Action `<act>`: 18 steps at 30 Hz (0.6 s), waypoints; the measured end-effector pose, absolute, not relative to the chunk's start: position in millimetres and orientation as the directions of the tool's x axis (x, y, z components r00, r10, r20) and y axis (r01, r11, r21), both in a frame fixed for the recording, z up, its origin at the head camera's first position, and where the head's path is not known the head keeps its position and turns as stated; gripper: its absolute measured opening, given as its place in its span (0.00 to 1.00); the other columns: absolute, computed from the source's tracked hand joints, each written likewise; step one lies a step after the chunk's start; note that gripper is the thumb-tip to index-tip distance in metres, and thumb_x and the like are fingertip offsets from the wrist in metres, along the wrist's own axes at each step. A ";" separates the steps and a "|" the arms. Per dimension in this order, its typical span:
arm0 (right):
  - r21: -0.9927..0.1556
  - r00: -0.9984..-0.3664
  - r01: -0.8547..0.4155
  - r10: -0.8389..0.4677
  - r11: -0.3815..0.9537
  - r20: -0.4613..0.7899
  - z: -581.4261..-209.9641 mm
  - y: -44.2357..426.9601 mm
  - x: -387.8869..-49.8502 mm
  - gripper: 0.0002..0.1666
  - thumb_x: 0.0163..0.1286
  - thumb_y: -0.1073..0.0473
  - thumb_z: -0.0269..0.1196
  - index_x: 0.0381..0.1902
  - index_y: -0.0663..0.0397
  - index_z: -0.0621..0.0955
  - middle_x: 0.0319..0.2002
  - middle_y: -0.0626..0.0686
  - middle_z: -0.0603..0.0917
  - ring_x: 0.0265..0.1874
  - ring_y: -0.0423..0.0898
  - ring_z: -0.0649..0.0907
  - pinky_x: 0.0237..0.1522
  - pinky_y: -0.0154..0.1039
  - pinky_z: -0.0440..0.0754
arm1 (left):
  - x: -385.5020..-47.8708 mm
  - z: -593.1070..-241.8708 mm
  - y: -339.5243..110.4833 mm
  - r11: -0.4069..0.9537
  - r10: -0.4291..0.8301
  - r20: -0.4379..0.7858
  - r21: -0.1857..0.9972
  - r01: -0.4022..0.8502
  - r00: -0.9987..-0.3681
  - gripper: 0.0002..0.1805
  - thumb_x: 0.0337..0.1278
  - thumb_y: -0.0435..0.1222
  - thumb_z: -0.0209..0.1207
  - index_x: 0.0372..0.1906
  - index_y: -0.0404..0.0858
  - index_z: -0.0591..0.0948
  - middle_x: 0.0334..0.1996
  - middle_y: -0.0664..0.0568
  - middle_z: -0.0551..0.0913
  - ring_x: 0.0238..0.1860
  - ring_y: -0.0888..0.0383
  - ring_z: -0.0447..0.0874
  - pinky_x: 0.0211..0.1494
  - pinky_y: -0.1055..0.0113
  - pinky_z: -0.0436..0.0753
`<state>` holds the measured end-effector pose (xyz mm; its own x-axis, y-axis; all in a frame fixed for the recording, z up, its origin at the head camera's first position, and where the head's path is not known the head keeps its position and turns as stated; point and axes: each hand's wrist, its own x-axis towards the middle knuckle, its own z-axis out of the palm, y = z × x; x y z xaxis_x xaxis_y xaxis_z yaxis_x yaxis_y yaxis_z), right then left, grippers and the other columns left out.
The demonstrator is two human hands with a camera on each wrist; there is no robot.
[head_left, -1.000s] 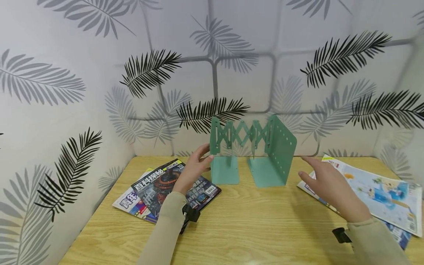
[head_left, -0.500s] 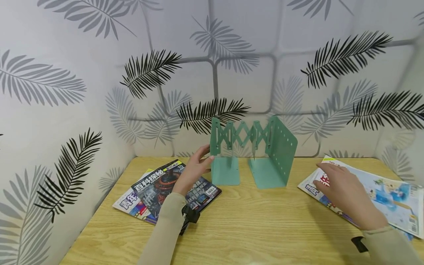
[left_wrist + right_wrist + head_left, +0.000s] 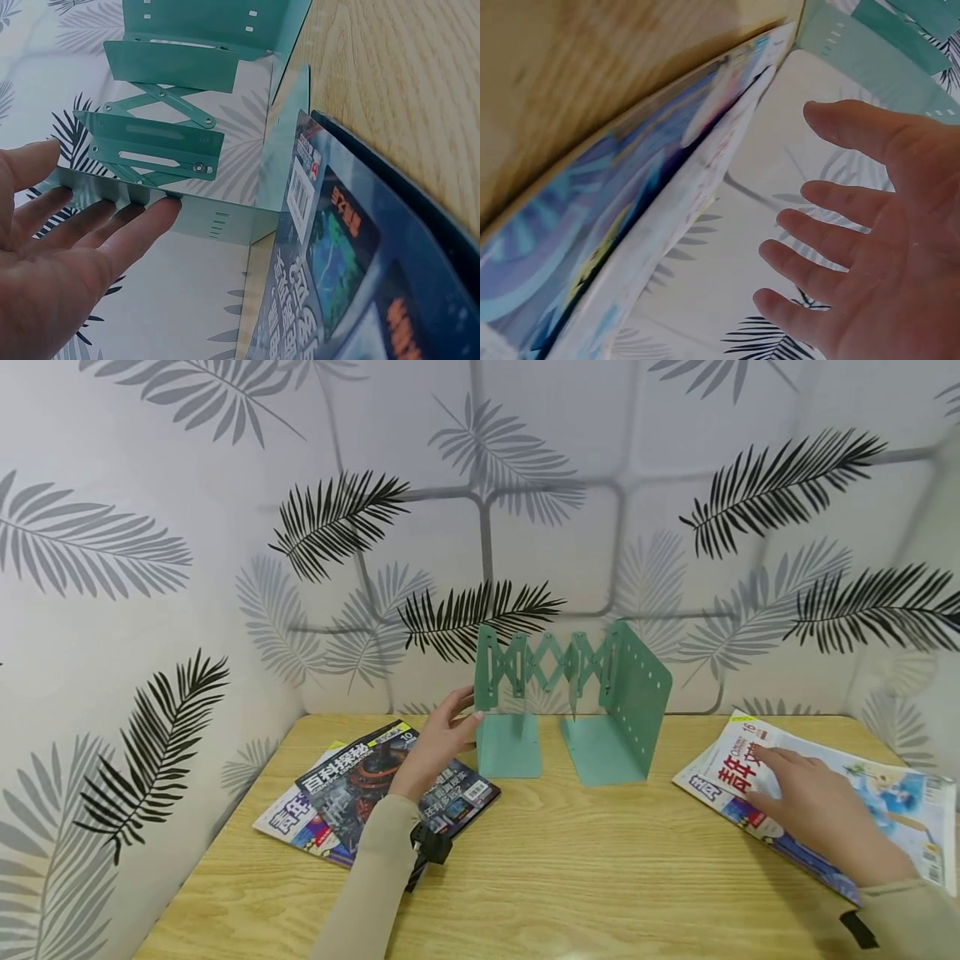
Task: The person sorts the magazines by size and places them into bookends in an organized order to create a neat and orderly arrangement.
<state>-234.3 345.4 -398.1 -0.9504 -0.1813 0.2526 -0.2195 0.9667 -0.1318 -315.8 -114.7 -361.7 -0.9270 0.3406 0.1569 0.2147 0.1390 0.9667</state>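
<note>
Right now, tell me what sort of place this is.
Probably a home or study desk corner: a wood-grain table against leaf-patterned walls, holding an expandable green bookend with magazines on either side.

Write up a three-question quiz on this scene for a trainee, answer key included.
1. How many piles of magazines lie on the table?
2. True or false: the right hand is gripping a magazine.
3. Which is nearest the left hand? A) the right hand; B) the right pile; C) the green bookend.

Key: 1. Two. 2. False; its fingers are spread, holding nothing. 3. C.
</note>
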 end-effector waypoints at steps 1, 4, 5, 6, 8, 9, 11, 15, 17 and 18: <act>-0.130 -0.954 -0.215 -0.180 0.968 0.238 -399.7 348.2 -233.8 0.39 0.61 0.53 0.70 0.61 0.74 0.72 0.56 0.78 0.73 0.50 0.77 0.73 0.48 0.70 0.71 | -315.7 -362.2 -114.8 0.137 0.340 0.157 0.967 0.214 -0.927 0.29 0.76 0.38 0.50 0.76 0.46 0.58 0.74 0.46 0.59 0.70 0.43 0.63 0.62 0.43 0.73; -0.123 -0.966 -0.191 -0.164 0.974 0.198 -404.6 354.8 -232.9 0.39 0.60 0.51 0.71 0.60 0.74 0.73 0.56 0.78 0.72 0.48 0.78 0.73 0.44 0.70 0.73 | -315.3 -362.9 -115.1 0.134 0.339 0.152 0.969 0.207 -0.929 0.29 0.76 0.39 0.50 0.77 0.46 0.58 0.74 0.45 0.58 0.70 0.42 0.62 0.62 0.42 0.73; -0.121 -0.970 -0.181 -0.157 0.976 0.186 -406.1 356.6 -232.9 0.40 0.60 0.51 0.71 0.60 0.75 0.73 0.57 0.78 0.71 0.48 0.78 0.73 0.43 0.69 0.73 | -315.2 -363.1 -115.2 0.133 0.339 0.150 0.970 0.205 -0.929 0.29 0.76 0.39 0.50 0.77 0.46 0.58 0.74 0.45 0.58 0.70 0.42 0.62 0.62 0.41 0.73; -0.120 -0.973 -0.173 -0.150 0.978 0.176 -407.6 358.6 -233.1 0.40 0.59 0.50 0.71 0.60 0.75 0.73 0.57 0.78 0.71 0.48 0.78 0.73 0.42 0.69 0.73 | -315.2 -363.4 -115.2 0.132 0.338 0.148 0.970 0.203 -0.929 0.30 0.76 0.39 0.50 0.77 0.46 0.58 0.74 0.44 0.58 0.70 0.41 0.62 0.62 0.41 0.73; -0.120 -0.977 -0.160 -0.140 0.980 0.162 -410.3 362.7 -233.9 0.42 0.58 0.49 0.71 0.60 0.75 0.72 0.59 0.78 0.69 0.49 0.79 0.72 0.42 0.70 0.73 | -315.2 -363.6 -115.1 0.133 0.337 0.145 0.971 0.199 -0.930 0.30 0.76 0.39 0.50 0.77 0.46 0.58 0.74 0.44 0.58 0.70 0.41 0.62 0.62 0.41 0.72; -0.124 -0.978 -0.155 -0.135 0.980 0.156 -411.5 364.7 -234.5 0.43 0.58 0.48 0.71 0.60 0.76 0.72 0.60 0.78 0.68 0.49 0.79 0.71 0.43 0.70 0.73 | -315.2 -363.7 -115.0 0.133 0.337 0.142 0.971 0.197 -0.931 0.30 0.76 0.39 0.50 0.77 0.46 0.58 0.74 0.45 0.58 0.70 0.41 0.62 0.62 0.41 0.72; -0.130 -0.982 -0.146 -0.128 0.981 0.140 -414.1 368.5 -235.9 0.45 0.58 0.47 0.71 0.61 0.76 0.71 0.61 0.78 0.66 0.51 0.80 0.69 0.44 0.72 0.71 | -315.2 -363.6 -114.9 0.132 0.336 0.140 0.972 0.193 -0.931 0.30 0.75 0.39 0.50 0.77 0.46 0.58 0.74 0.45 0.58 0.70 0.41 0.62 0.62 0.41 0.72; -0.150 -0.987 -0.134 -0.118 0.980 0.108 -418.7 375.8 -239.1 0.48 0.59 0.44 0.70 0.63 0.77 0.69 0.62 0.79 0.62 0.53 0.82 0.65 0.47 0.75 0.68 | -315.4 -362.4 -115.0 0.130 0.341 0.136 0.973 0.191 -0.930 0.31 0.76 0.38 0.50 0.77 0.44 0.57 0.74 0.45 0.58 0.70 0.41 0.61 0.62 0.40 0.72; -0.159 -0.990 -0.128 -0.115 0.979 0.085 -419.9 378.5 -240.5 0.49 0.60 0.42 0.69 0.63 0.77 0.68 0.63 0.79 0.61 0.54 0.83 0.63 0.49 0.76 0.66 | -315.9 -361.8 -115.2 0.131 0.346 0.137 0.973 0.192 -0.928 0.31 0.76 0.38 0.50 0.77 0.43 0.56 0.74 0.44 0.57 0.71 0.41 0.61 0.62 0.40 0.72; -0.166 -0.991 -0.123 -0.112 0.978 0.075 -420.4 379.7 -241.3 0.50 0.61 0.41 0.68 0.64 0.78 0.68 0.63 0.79 0.60 0.55 0.83 0.62 0.50 0.76 0.65 | -316.7 -361.9 -115.4 0.131 0.349 0.135 0.973 0.192 -0.927 0.31 0.76 0.38 0.50 0.78 0.43 0.56 0.74 0.44 0.57 0.71 0.41 0.60 0.62 0.40 0.72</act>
